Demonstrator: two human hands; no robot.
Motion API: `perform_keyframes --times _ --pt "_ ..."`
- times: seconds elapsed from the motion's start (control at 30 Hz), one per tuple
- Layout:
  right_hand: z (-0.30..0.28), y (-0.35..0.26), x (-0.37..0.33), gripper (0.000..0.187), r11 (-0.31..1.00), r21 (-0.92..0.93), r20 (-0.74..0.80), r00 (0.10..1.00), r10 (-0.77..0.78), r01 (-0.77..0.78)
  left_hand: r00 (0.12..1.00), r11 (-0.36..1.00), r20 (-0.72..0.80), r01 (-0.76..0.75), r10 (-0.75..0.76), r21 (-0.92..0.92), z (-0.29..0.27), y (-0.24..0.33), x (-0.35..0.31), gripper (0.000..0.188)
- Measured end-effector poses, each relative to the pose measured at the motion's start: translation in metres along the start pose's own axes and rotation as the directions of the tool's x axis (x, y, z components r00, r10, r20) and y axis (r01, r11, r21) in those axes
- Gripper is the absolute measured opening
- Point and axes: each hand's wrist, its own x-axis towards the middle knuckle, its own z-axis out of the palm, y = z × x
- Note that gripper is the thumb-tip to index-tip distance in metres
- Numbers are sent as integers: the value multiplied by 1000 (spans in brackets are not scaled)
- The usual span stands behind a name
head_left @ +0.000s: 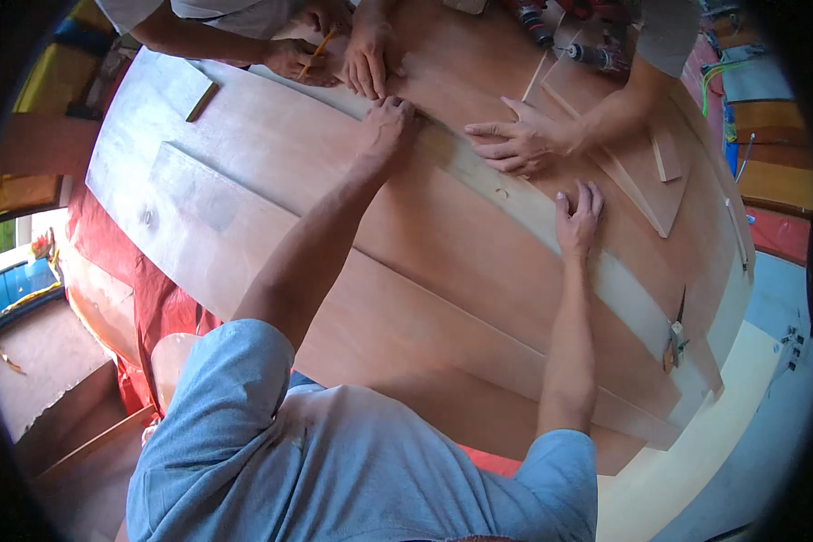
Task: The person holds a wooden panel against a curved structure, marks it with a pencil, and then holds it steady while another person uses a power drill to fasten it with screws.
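Broad plywood panels [461, 325] spread out before me, and a long pale strip [524, 210] runs between them. My left hand [390, 126] presses down at the far end of this strip, its fingers curled under. What those fingers grip, if anything, is hidden. Lower right of it, my right hand [580, 217] lies against the strip's near edge, fingers and thumb apart. A co-worker's hand [367, 63] rests on the wood just beyond my left hand. Another person's hand [522, 137] lies flat between my two hands, on the far side of the strip.
A pencil [319, 52] is in a co-worker's fingers. Two drills [596, 59] lie at the far right beside an angled wooden piece [619, 172]. A pointed hand tool [674, 345] sits at right. Red plastic sheeting [167, 303] hangs on the left; a small block [201, 101] lies far left.
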Motion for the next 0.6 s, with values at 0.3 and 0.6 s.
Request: perform_keyframes --times 0.3,0.6 --pt "15 -6 -9 52 968 -250 -74 997 -11 -8 998 1000 -56 -1 0 -13 9 -3 -2 24" --pt "16 -10 -6 54 963 -268 -96 995 -26 -1 997 999 -67 -40 40 -3 5 -1 -7 20"
